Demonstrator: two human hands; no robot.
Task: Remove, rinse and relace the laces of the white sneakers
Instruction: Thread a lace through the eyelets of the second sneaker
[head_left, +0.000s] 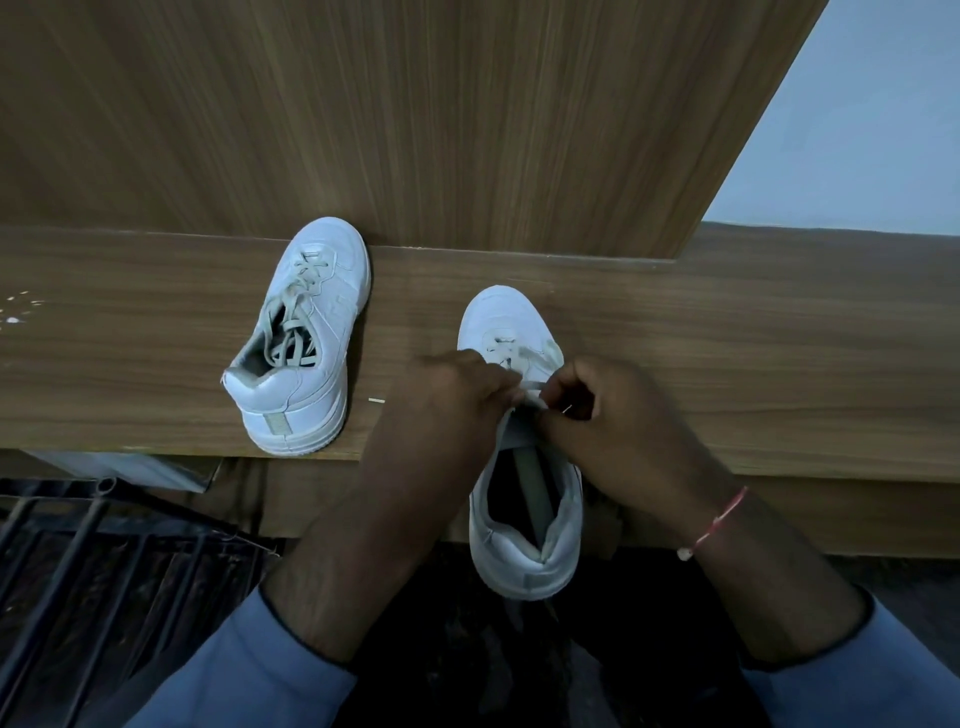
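Lace (529, 387) pinched by left hand (452, 395) and right hand (613, 415) above near sneaker (524, 556); far sneaker (311, 364) laced, standing apart.

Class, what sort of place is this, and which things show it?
Probably indoors at home, though unsure: a wood-laminate ledge, a matching panel behind it, a pale wall, and a black metal grille below.

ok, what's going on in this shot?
A person is working on the near sneaker, whose heel hangs over the edge of the wooden ledge. The left hand and right hand both pinch its lace above the tongue. The other sneaker stands to the left, laced and untouched.
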